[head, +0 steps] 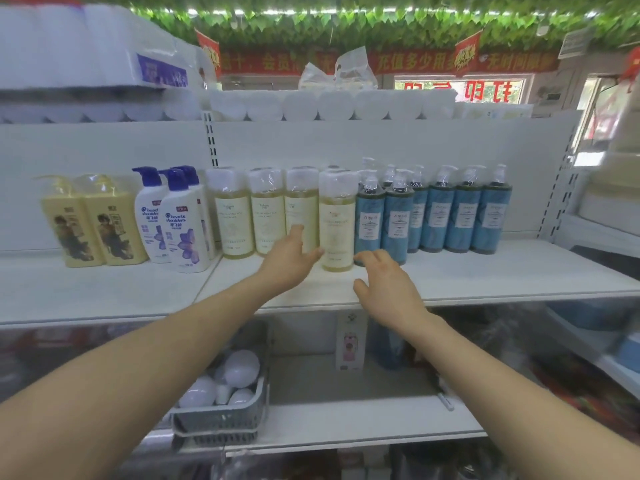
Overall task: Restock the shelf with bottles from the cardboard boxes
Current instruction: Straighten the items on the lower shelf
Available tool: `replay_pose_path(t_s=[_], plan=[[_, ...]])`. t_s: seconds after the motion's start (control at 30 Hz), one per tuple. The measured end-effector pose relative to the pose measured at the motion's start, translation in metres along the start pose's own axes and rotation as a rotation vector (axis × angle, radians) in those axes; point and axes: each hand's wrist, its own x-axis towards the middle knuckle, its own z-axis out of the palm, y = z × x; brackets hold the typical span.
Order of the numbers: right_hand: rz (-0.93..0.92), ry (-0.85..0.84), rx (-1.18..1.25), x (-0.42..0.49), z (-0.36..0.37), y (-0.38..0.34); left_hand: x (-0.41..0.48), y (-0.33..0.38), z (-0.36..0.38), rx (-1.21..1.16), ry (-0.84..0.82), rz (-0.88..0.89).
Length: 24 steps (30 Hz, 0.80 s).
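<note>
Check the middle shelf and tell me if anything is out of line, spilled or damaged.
One pale yellow bottle stands forward of its row, between the left hand and right hand. Two blue bottles beside it also sit ahead of theirs. No spill or damage shows.

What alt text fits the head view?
Two bare hands reach to a white shelf: the left hand touches the front pale yellow bottle, and the right hand hovers open just right of it, before a row of blue pump bottles. Further left stand white shampoo bottles.
</note>
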Motion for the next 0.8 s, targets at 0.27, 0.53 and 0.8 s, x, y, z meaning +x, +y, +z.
replay_pose_path(t_s=[0.27, 0.53, 0.8], plan=[[-0.081, 0.087, -0.269, -0.086, -0.005, -0.04, -0.113, -0.017, -0.011, 0.456, 0.091, 0.231], [-0.003, -0.101, -0.265, -0.234, 0.063, -0.056, -0.278, -0.087, 0.064, 0.452, -0.011, 0.243], [0.095, -0.381, -0.282, -0.36, 0.125, -0.002, -0.389, -0.122, 0.17, 0.43, -0.262, 0.086]])
